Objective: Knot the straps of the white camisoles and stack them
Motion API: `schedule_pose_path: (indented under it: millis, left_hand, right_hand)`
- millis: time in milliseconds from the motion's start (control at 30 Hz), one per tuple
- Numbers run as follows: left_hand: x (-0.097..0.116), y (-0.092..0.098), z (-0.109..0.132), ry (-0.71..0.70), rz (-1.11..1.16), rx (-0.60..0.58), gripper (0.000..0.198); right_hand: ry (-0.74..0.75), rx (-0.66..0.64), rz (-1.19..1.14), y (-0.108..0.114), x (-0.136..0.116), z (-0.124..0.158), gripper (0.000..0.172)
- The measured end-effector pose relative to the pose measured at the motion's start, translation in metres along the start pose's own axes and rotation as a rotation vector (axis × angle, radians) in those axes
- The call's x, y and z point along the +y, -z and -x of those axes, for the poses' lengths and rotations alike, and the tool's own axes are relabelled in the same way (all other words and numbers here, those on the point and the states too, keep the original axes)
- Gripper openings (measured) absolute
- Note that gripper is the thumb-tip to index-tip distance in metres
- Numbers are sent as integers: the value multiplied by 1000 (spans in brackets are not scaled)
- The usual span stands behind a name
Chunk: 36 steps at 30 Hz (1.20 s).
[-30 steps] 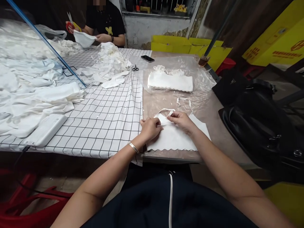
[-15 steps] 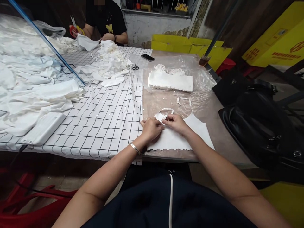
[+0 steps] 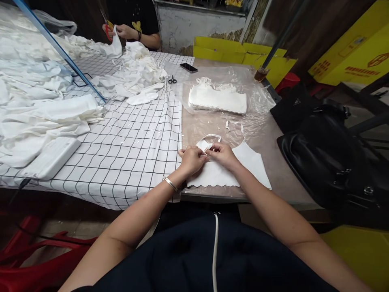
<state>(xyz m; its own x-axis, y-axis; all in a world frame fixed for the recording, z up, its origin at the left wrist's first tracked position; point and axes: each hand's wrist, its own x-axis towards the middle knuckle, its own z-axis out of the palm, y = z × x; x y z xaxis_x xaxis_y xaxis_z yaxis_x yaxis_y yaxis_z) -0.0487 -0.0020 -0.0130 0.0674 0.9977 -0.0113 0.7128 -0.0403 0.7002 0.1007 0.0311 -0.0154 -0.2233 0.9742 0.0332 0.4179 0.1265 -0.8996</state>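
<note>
A white strapped garment point(image 3: 251, 164) with a wavy lower edge lies flat on the table in front of me. Over its left part, my left hand point(image 3: 193, 159) is closed, fingertips pinched on the garment's strap near its top edge. Close beside it, my right hand point(image 3: 223, 155) pinches a small bunched white piece of the same strap. The two sets of fingertips almost meet. One thin strap point(image 3: 212, 136) loops up behind my hands, and another strap point(image 3: 235, 123) rises loose at the right. Exactly what sits between the fingertips is too small to tell.
Behind the garment is a stack of folded white garments point(image 3: 217, 99) on clear plastic. Small black scissors point(image 3: 172, 80) and a phone point(image 3: 189, 67) lie farther back. White cloth heaps point(image 3: 48, 109) cover the left; a black bag point(image 3: 328, 162) is at right. A person point(image 3: 133, 24) holds scissors across the table.
The view has shifted slightly. My hands remain at the garment's top left, with small finger movements. The person opposite has brought the scissors and a raised cloth closer together.
</note>
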Motion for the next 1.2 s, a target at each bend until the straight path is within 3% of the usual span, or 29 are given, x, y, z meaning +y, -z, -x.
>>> schedule_pose_path:
  millis: [333, 467, 567, 667, 800, 1000, 1100, 1200]
  left_hand:
    - [0, 1, 2, 4, 46, 23, 15]
    - [2, 3, 4, -31, 5, 2, 15]
    - [5, 4, 16, -130, -204, 67, 10]
    - [2, 1, 38, -316, -418, 150, 34]
    - [-12, -7, 66, -545, -532, -53, 43]
    - [-20, -6, 75, -533, -563, -157, 54]
    - [-18, -6, 76, -526, -564, -148, 53]
    - [-20, -6, 77, -515, -569, -127, 54]
  right_hand:
    - [74, 3, 137, 6, -2, 5, 14]
    - [27, -15, 160, 12, -8, 9, 16]
    - [-155, -93, -173, 13, -19, 7, 17]
    - [-364, -130, -630, 15, -35, -9, 21]
    - [-501, -164, -843, 23, -56, -57, 13]
    - [-542, -263, -499, 20, -63, -134, 20]
    - [-498, -350, -170, 7, -59, -148, 18]
    - [-359, -236, 215, 0, -58, -145, 19]
